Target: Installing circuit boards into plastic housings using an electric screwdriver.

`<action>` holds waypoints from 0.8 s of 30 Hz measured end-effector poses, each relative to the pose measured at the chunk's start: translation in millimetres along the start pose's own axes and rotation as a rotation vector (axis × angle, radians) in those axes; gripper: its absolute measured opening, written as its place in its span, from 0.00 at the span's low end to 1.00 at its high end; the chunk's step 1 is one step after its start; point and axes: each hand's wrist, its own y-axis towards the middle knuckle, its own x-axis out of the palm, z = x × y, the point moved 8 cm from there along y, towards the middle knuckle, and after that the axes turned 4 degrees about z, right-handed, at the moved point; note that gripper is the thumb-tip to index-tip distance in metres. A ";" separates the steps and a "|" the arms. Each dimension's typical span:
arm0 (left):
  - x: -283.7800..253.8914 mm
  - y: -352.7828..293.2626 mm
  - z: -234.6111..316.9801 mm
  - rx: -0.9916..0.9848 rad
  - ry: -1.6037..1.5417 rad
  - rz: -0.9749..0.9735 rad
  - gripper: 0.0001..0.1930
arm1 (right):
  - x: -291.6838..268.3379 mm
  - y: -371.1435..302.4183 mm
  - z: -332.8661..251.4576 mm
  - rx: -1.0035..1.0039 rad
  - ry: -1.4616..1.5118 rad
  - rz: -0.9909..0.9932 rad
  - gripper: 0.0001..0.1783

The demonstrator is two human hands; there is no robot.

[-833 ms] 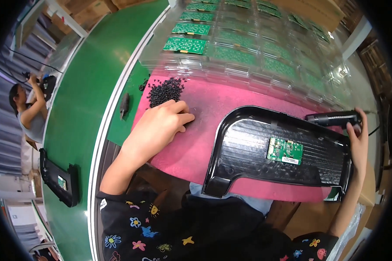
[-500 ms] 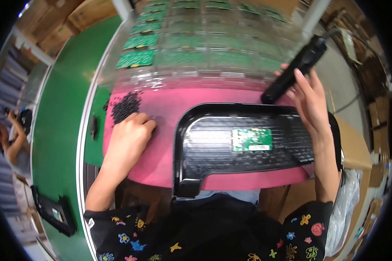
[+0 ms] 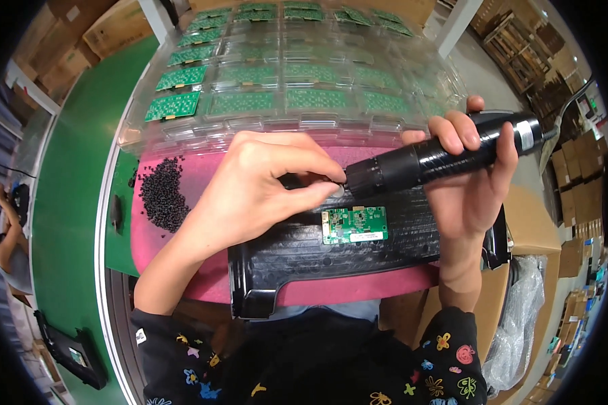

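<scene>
My right hand [image 3: 463, 172] is wrapped around a black electric screwdriver [image 3: 412, 165], which lies nearly level and points left. Thumb and forefinger of my left hand [image 3: 263, 182] pinch right at the driver's tip. Between them is a tiny dark piece, apparently a screw, mostly hidden by the fingertips. Below the tip, a green circuit board [image 3: 355, 225] rests on a ribbed black plastic housing [image 3: 304, 260]. A pile of small black screws [image 3: 162, 196] lies to the left of the housing on the pink mat [image 3: 213, 280].
Clear plastic trays [image 3: 250, 125] holding several rows of green boards stand at the back. A small dark tool [image 3: 116, 212] lies beside the mat's left edge. Cardboard [image 3: 534, 226] and bubble wrap [image 3: 520, 324] are at right. Another person's arm [image 3: 7, 226] shows far left.
My left hand has moved from the screw pile rightward to the driver's tip. The right hand has swung the screwdriver from steeply tilted to nearly level, bringing it over the housing.
</scene>
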 end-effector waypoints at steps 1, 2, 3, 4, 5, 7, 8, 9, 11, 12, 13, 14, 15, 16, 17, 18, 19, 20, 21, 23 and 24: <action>1.8 0.7 -3.1 -0.003 -0.005 0.000 0.07 | -1.6 -1.7 -0.3 -0.009 0.019 -0.008 0.21; 4.8 1.2 -8.0 -0.031 -0.059 -0.014 0.07 | -4.4 -2.0 0.3 -0.006 0.017 -0.002 0.21; 7.9 1.3 -13.1 -0.060 -0.113 -0.029 0.07 | -6.8 -2.2 0.8 -0.007 0.024 -0.004 0.21; 10.2 -2.2 -18.7 -0.090 -0.125 -0.066 0.06 | -9.3 -3.4 1.2 -0.011 0.031 -0.002 0.22; 12.9 -5.9 -22.0 -0.096 -0.131 -0.073 0.06 | -11.4 -5.1 1.9 -0.011 0.030 0.010 0.22; 11.3 -14.3 -33.1 -0.181 -0.271 0.010 0.05 | -9.0 -7.8 2.1 -0.029 0.051 -0.012 0.22; 8.8 -16.5 -31.0 -0.124 -0.195 0.012 0.04 | -6.7 -8.6 2.5 -0.036 0.077 -0.038 0.22; 8.9 -18.8 -32.9 -0.132 -0.197 0.010 0.04 | -6.4 -10.3 1.1 -0.052 0.042 -0.051 0.21; 5.7 -20.4 -36.3 -0.142 -0.092 0.055 0.03 | -3.6 -13.1 -5.5 -0.089 -0.030 -0.074 0.20; 8.1 -19.1 -36.3 -0.115 -0.067 0.012 0.02 | -2.7 -13.7 -7.9 -0.097 -0.023 -0.076 0.19; 8.9 -19.7 -37.6 -0.121 -0.065 0.012 0.02 | -2.1 -14.9 -9.0 -0.113 -0.002 -0.067 0.18; 14.0 -20.1 -34.7 -0.069 -0.018 -0.025 0.03 | -1.1 -16.3 -9.2 -0.120 0.001 -0.068 0.19; 19.2 -20.9 -31.2 -0.016 0.029 -0.062 0.03 | -0.5 -17.5 -9.4 -0.127 0.004 -0.069 0.19; 22.7 -21.8 -30.5 0.002 0.030 -0.074 0.05 | -1.8 -18.1 -8.1 -0.123 0.006 -0.068 0.19; 23.4 -22.7 -29.9 -0.003 0.030 -0.073 0.05 | -1.9 -18.7 -6.6 -0.118 -0.007 -0.081 0.19; 24.4 -23.6 -26.0 0.022 0.037 -0.083 0.06 | -1.7 -19.3 -5.2 -0.114 -0.020 -0.094 0.20; 25.9 -23.2 -22.0 0.049 0.041 -0.098 0.07 | -1.8 -20.5 -5.4 -0.115 -0.021 -0.089 0.20; 27.7 -23.1 -20.2 0.068 0.069 -0.123 0.09 | -1.3 -21.5 -3.7 -0.096 -0.041 -0.083 0.20; 29.4 -23.3 -20.3 0.068 0.065 -0.127 0.09 | -0.7 -22.3 -2.3 -0.078 -0.062 -0.076 0.20; 35.1 -26.7 -19.6 0.102 0.200 -0.153 0.12 | -1.3 -22.8 1.1 -0.074 -0.133 -0.052 0.21; 37.4 -28.2 -18.8 0.103 0.196 -0.158 0.12 | -1.7 -23.1 3.5 -0.072 -0.153 -0.049 0.21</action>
